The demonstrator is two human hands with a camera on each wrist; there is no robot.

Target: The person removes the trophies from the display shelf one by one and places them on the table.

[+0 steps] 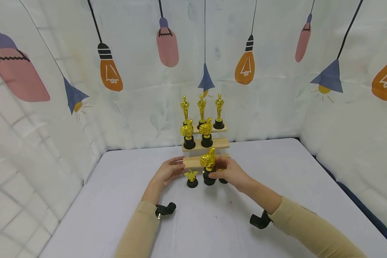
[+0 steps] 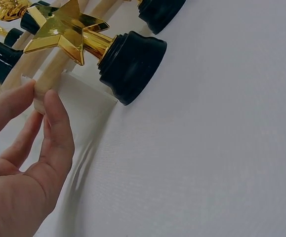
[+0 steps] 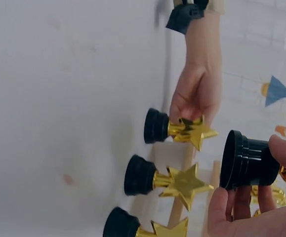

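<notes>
My right hand (image 1: 231, 174) grips a gold thumbs-up trophy (image 1: 208, 160) by its black base, upright in front of the lowest wooden step (image 1: 191, 162). In the right wrist view the base (image 3: 251, 160) sits between thumb and fingers, apart from the star trophies. My left hand (image 2: 39, 163) pinches the end of the lowest step between thumb and fingers. A star trophy (image 1: 191, 176) stands on the table near that hand; a second star trophy (image 3: 182, 185) and a third star trophy (image 3: 170, 228) stand in line with it, mostly hidden in the head view.
Two thumbs-up trophies (image 1: 189, 142) stand on the middle step (image 1: 224, 143). Three figure trophies (image 1: 219, 107) occupy the top step (image 1: 225, 129). A white cloth covers the table (image 1: 132, 179), and a lamp-patterned curtain (image 1: 142, 107) hangs close behind the rack.
</notes>
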